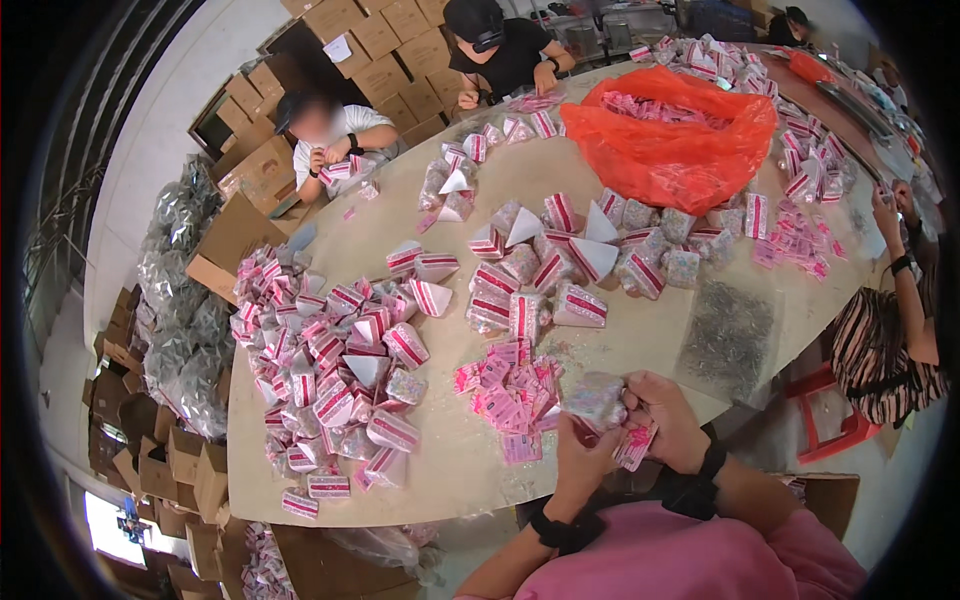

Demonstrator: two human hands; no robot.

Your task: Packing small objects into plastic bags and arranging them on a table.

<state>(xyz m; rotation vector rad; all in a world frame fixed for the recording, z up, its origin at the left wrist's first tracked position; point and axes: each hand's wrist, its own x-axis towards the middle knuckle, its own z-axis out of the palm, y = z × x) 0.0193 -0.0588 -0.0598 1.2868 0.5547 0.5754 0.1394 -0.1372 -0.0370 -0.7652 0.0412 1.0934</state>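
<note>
Near the table's front edge my left hand (586,452) is closed on the lower side of a glittery, speckled wedge-shaped piece in clear wrapping (597,396). My right hand (668,424) is closed at the piece's right side, its fingers by a small pink printed card (635,446) that hangs between the hands. Whether those fingers also grip the wedge is hidden. A loose heap of similar pink cards (508,392) lies just left of my hands. Beyond it stand several wrapped cake-slice-shaped pieces (580,305) with pink and white striped sides.
A big pile of striped wedges (335,350) covers the table's left. A clear bag of small dark metal pieces (728,335) lies to the right. An open red plastic bag (665,150) sits farther back. Other people work around the table; a red stool (838,415) stands beside it.
</note>
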